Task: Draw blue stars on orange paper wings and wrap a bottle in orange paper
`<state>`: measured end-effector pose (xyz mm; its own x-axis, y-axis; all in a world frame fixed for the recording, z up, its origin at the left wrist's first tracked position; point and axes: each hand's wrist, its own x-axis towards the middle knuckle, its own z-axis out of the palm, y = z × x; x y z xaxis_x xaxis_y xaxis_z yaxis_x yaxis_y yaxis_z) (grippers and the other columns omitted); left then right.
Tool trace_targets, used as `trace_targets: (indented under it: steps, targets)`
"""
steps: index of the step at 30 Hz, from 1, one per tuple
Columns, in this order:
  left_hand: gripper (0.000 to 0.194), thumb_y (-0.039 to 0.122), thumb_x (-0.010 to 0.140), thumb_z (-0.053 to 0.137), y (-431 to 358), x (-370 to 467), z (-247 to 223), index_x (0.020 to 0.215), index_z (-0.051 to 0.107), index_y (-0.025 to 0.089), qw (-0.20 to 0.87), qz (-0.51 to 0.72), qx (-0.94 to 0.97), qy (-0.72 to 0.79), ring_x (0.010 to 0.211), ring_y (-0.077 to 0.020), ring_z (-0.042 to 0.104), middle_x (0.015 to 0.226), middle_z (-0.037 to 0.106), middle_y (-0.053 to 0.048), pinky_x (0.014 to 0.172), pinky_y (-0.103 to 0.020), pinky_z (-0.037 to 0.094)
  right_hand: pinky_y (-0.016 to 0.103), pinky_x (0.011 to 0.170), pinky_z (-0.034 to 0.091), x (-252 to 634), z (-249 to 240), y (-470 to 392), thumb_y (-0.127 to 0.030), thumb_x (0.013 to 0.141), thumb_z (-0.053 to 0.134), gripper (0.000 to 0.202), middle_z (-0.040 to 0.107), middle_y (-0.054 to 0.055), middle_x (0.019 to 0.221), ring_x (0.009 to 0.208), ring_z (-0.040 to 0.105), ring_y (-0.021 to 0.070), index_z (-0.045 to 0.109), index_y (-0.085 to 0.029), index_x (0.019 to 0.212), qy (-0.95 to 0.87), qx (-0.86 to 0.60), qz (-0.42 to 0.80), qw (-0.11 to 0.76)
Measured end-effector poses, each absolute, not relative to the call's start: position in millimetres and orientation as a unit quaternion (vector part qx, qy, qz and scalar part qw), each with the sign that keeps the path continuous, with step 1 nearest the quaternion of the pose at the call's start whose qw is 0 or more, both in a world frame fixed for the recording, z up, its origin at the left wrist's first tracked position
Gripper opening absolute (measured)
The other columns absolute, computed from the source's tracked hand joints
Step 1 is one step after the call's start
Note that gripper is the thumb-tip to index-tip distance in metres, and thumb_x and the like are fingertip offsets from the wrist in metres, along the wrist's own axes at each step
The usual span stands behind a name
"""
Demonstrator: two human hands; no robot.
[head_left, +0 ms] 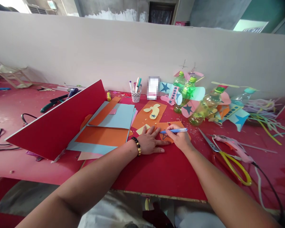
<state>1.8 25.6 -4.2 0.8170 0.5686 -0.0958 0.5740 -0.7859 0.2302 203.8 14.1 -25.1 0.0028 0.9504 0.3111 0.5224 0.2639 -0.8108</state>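
Observation:
My right hand (180,139) grips a blue pen (179,130), its tip at a star outline on an orange paper piece (178,124) lying on the red table. Beside it, my left hand (151,141) lies flat with its fingers spread, pressing the left part of that orange piece and holding nothing. A beaded bracelet (138,146) is on the left wrist. Just behind the left hand are a small pale yellow paper (142,129) and an orange sheet (142,114) bearing a yellow cut-out (154,111) with a dark star.
Blue and orange sheets (118,115) lie left, beside a leaning red board (61,123). Behind are a pen cup (136,96), a phone (153,88) and decorated bottles (204,109). Yellow-handled scissors (235,166) and a pink glue gun (235,147) lie right.

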Motion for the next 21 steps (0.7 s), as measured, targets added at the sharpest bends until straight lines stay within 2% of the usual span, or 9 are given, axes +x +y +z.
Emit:
trace_targets:
  steps: [12, 21]
  targets:
    - [0.055, 0.070, 0.089, 0.028, 26, 2, -3, 0.141, 0.031, 0.049, 0.120, -0.015, 0.947, 0.298, 0.141, -0.0418, 0.004, 0.158, 0.010, -0.002, 0.102, -0.071, 0.004, 0.028, 0.061, 0.049, 203, -18, 10, -0.035, 0.080, 0.059, 0.014, 0.065, 0.000, 0.064, 0.063, 0.063, 0.0184, 0.057, -0.022, 0.074, -0.619, -0.555, 0.268, 0.487]
    - [0.056, 0.071, 0.089, 0.027, 26, 2, -4, 0.140, 0.033, 0.048, 0.126, -0.007, 0.947, 0.296, 0.141, -0.0421, 0.004, 0.157, 0.012, -0.003, 0.102, -0.071, 0.004, 0.027, 0.060, 0.044, 217, -16, 11, -0.032, 0.080, 0.057, 0.015, 0.061, -0.001, 0.058, 0.058, 0.059, 0.0163, 0.056, -0.021, 0.071, -0.577, -0.590, 0.218, 0.520]
